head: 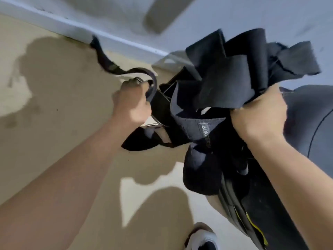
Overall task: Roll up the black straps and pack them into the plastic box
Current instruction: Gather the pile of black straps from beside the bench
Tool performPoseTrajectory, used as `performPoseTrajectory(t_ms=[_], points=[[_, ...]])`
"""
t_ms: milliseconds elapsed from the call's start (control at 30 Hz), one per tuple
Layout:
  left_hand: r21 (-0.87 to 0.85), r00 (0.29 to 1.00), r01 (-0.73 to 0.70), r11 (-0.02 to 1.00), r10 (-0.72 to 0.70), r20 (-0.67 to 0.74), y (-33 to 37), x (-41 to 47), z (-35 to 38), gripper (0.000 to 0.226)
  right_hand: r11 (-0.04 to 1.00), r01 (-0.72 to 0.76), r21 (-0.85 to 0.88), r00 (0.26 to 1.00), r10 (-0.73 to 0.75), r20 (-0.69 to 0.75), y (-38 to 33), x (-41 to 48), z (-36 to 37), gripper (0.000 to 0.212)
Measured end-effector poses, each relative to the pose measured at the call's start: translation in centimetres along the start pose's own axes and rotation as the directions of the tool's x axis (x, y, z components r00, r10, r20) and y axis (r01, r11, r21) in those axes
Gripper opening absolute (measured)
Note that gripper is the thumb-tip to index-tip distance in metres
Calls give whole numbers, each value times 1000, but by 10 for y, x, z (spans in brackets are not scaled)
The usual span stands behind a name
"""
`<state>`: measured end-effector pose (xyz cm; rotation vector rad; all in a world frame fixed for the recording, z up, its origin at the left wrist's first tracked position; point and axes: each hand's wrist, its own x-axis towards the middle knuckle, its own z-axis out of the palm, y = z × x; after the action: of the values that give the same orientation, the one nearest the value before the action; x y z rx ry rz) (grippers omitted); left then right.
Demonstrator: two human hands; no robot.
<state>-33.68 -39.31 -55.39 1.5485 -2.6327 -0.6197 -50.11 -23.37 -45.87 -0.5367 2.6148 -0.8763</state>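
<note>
A tangled bundle of black straps [225,82] hangs in the air at centre right, with a small label on one of them. My right hand [259,118] grips the bundle from the right side. My left hand [131,103] is closed round one strap near a metal ring, and that single strap's loose end [106,58] trails up and left toward the wall. More black straps [203,170] dangle below the bundle. No plastic box is in view.
A beige floor [54,105] lies below, meeting a pale wall with a white baseboard [111,36] at the top. A dark object with yellow trim [252,217] sits at lower right. A shoe [201,239] shows at the bottom edge. A grey rounded object [310,123] is at right.
</note>
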Motion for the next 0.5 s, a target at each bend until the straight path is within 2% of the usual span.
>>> performPoseTrajectory(t_ms=[33, 67, 133, 200, 233, 300, 367, 433, 500], points=[[66, 986, -108, 992, 98, 138, 10, 21, 11, 27, 1000, -19, -15, 998, 19, 57, 9, -2, 3, 25], [99, 952, -164, 982, 131, 276, 20, 37, 25, 28, 998, -50, -31, 996, 52, 76, 14, -4, 8, 25], [144, 869, -136, 980, 49, 492, 36, 60, 57, 45, 991, -126, -52, 984, 132, 117, 24, -4, 21, 26], [216, 857, -12, 976, -101, 505, 41, 71, 80, 74, 990, -134, -34, 982, 137, 132, 35, -10, 32, 30], [260, 877, 10, 966, -133, 461, 40, 75, 87, 77, 992, -123, 3, 984, 122, 129, 41, -13, 36, 31], [300, 927, -32, 953, -85, 366, 43, 75, 91, 59, 985, -150, 87, 984, 140, 108, 53, -17, 42, 30], [183, 961, -2, 983, -49, 274, 42, 66, 96, 38, 974, -177, 143, 981, 163, 107, 58, -23, 43, 27], [-98, 947, 175, 980, -141, 289, 34, 41, 94, 26, 960, -204, 191, 977, 187, 104, 53, -31, 40, 28], [-401, 877, 422, 813, -253, 410, 16, 3, 88, 20, 941, -234, 246, 972, 219, 85, 46, -39, 30, 32]])
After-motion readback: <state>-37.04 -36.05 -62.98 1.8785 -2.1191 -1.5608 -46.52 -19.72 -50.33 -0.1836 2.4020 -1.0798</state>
